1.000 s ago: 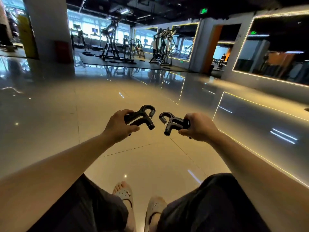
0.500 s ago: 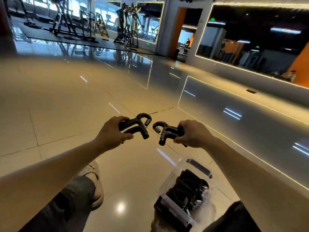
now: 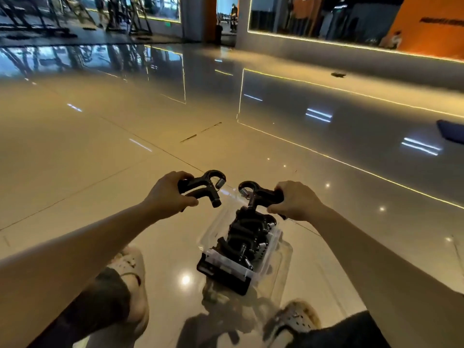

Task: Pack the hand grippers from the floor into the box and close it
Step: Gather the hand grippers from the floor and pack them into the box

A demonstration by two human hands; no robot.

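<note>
Since a moment ago my view has dipped lower and both arms have swung over the box [image 3: 227, 264], which now lies fully in sight between my feet where only part of it showed before. My left hand [image 3: 170, 194] is clenched around the handles of the first hand gripper [image 3: 203, 188], its hooked top and spring pointing toward the middle. My right hand [image 3: 295, 200] grasps the second hand gripper [image 3: 258, 194] the same way, mirrored, so the two hooks face each other with a gap between them. Both are held in the air: the second one hangs over the far end of the box, and the first sits just to the left of that end. The box is clear plastic, open at the top, resting on the glossy tiled floor [image 3: 100, 146], with a black clasp [image 3: 223, 280] at the end nearest me. Inside it lies a row of packed hand grippers [image 3: 247, 234], black with metal springs. My left sandal [image 3: 133, 272] is beside the box on the left and my right sandal [image 3: 293, 320] is near its closer right corner.
</note>
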